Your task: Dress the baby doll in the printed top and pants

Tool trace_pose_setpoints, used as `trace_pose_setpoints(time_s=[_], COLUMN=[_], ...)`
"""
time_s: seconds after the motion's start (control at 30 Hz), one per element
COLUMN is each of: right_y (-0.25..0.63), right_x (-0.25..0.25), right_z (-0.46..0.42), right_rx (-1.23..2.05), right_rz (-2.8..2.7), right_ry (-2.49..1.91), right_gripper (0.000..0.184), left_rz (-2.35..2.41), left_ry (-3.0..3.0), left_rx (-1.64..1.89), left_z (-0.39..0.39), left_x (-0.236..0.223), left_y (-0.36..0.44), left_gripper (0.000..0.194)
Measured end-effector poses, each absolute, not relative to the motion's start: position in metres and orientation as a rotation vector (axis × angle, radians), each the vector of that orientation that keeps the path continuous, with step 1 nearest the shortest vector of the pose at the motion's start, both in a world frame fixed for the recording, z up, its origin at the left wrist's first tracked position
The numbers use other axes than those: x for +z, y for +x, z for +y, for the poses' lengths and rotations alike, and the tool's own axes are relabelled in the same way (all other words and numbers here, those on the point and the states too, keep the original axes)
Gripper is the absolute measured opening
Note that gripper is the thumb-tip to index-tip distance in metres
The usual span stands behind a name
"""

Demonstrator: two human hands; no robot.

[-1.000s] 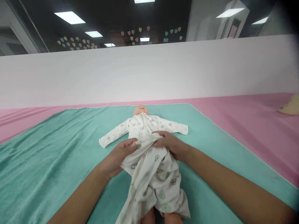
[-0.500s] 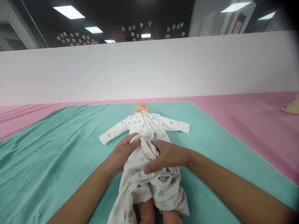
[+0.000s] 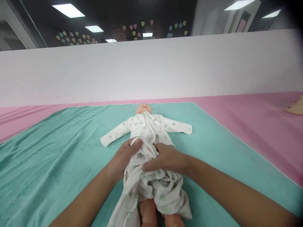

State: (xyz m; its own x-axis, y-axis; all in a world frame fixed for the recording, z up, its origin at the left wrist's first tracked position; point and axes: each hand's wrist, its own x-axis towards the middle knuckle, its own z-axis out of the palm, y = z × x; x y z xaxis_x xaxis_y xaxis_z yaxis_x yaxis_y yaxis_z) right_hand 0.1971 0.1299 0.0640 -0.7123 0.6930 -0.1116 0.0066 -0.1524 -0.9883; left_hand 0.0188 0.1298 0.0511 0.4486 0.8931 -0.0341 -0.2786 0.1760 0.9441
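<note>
A baby doll (image 3: 143, 108) lies on its back, head away from me, in a white printed long-sleeved top (image 3: 145, 126) with both sleeves spread out. White printed baby pants (image 3: 163, 189) are bunched around its thighs, and the bare legs (image 3: 148, 212) show below. My left hand (image 3: 125, 156) is closed on the pants' upper edge, thumb on top. From the right, my right hand (image 3: 165, 157) grips the gathered cloth, fingers partly hidden in the folds. One loose length of the cloth trails down to the lower left.
Under the doll a teal blanket (image 3: 71, 151) is spread over a pink mat (image 3: 248, 126). Behind stands a low white wall (image 3: 151, 69) with dark glass above it. A beige object (image 3: 295, 107) lies at the far right edge.
The cloth between my hands is gathered tighter, and my right thumb has shifted slightly up and left. The loose pant cloth is pulled up a little. The doll stays in place.
</note>
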Motion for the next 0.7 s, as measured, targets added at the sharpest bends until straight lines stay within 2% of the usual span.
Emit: trace_pose_setpoints(time_s=[0.07,0.2,0.37,0.53,0.7], right_y=[0.199,0.203,0.204,0.206,0.205], right_x=[0.057,0.047,0.050,0.060,0.057], right_z=[0.130,0.135,0.137,0.136,0.134], right_rx=[1.936,2.008,1.966,1.935,1.996], right_rz=[-1.440,-1.178,-1.151,-1.573,-1.549], right_ry=[-0.761,-0.575,-0.542,-0.699,-0.738], right_gripper=[0.030,0.030,0.033,0.046,0.040], left_rz=[0.712,0.734,0.799,0.678,0.659], left_ry=[1.158,1.344,1.235,1.094,1.167], left_rx=[0.860,0.697,0.867,0.931,0.837], left_z=[0.130,0.128,0.127,0.130,0.130], left_x=[0.055,0.066,0.064,0.057,0.059], left_y=[0.016,0.017,0.024,0.020,0.018], left_gripper=[0.037,0.056,0.041,0.031,0.027])
